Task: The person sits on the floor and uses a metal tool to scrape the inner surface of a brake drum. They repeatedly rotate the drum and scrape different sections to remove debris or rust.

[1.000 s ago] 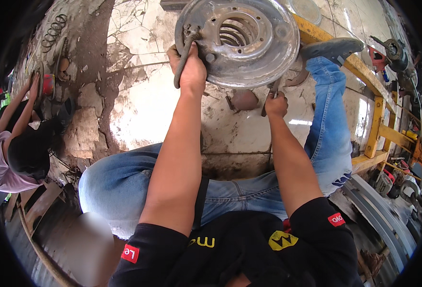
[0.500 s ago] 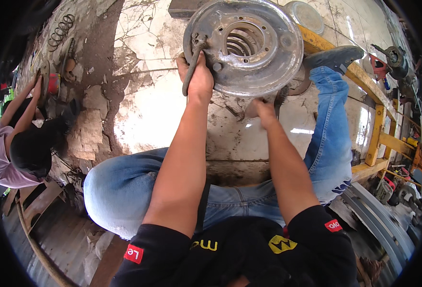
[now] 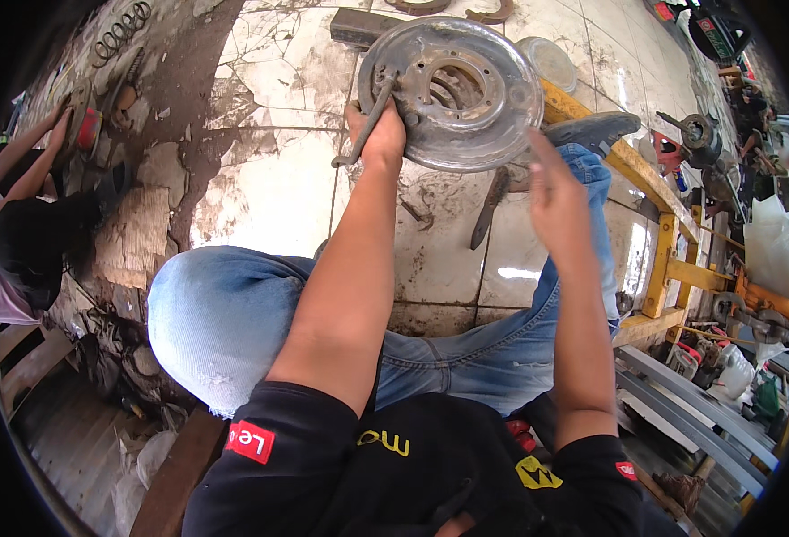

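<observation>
A round, greasy metal brake backing plate (image 3: 409, 154) with a ring of bolt holes is held tilted above the floor. My left hand (image 3: 381, 134) grips its left edge, fingers partly hidden behind it. A short dark cable (image 3: 367, 134) hangs from the plate across that hand. A coil spring (image 3: 448, 97) shows through the plate's centre hole. My right hand (image 3: 559, 199) is raised just off the plate's lower right rim, holding nothing, with its index finger stretched out and slightly blurred. Below the plate, a wire brush (image 3: 491, 208) lies on the tiles.
A yellow metal frame (image 3: 663, 259) runs along the right, near my shoe (image 3: 596, 132). Behind the plate are a dark block (image 3: 358, 29), curved brake shoes (image 3: 491, 12) and a round lid (image 3: 546, 63). Another person's hands (image 3: 56, 130) work at far left, near a loose coil spring (image 3: 119, 36).
My right hand has left the floor by the brush and risen to the right, beside the plate's rim. The brush now lies in full view. My left hand still holds the plate.
</observation>
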Motion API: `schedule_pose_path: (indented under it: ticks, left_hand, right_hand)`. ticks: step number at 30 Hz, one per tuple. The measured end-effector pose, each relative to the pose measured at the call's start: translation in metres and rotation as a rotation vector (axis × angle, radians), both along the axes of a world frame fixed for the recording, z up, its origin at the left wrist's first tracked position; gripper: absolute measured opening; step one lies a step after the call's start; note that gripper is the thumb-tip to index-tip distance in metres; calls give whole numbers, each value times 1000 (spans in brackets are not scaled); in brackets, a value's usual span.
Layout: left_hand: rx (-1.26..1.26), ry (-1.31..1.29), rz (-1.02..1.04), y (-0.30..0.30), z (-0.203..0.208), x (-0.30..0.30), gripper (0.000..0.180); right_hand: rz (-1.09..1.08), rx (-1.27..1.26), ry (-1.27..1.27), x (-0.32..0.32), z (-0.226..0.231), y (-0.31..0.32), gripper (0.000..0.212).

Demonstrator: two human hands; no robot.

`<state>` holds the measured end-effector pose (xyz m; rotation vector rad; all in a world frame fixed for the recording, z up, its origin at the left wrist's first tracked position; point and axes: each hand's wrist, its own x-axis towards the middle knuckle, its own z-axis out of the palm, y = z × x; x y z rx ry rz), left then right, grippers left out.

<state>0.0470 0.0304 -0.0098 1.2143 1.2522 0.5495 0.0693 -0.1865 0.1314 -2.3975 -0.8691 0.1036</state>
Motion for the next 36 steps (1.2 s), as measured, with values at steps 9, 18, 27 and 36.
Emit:
schedule_pose_path:
  ticks: [9, 18, 27, 36]
  left_hand:
    - [-78, -130, -26, -12, 24, -4, 54]
    - [-74, -76, 17, -16, 31, -5, 52]
    - [-35, -101, 47, -14, 22, -2, 46]
    - [-25, -48, 30, -15, 22, -2, 44]
  right_hand:
    - [381, -552, -265, -5, -37, 31, 44]
    - [383, -635, -263, -10, -34, 39, 51]
    - [343, -654, -352, -4, -51, 42, 41]
    - [331, -609, -395, -7, -52, 40, 37]
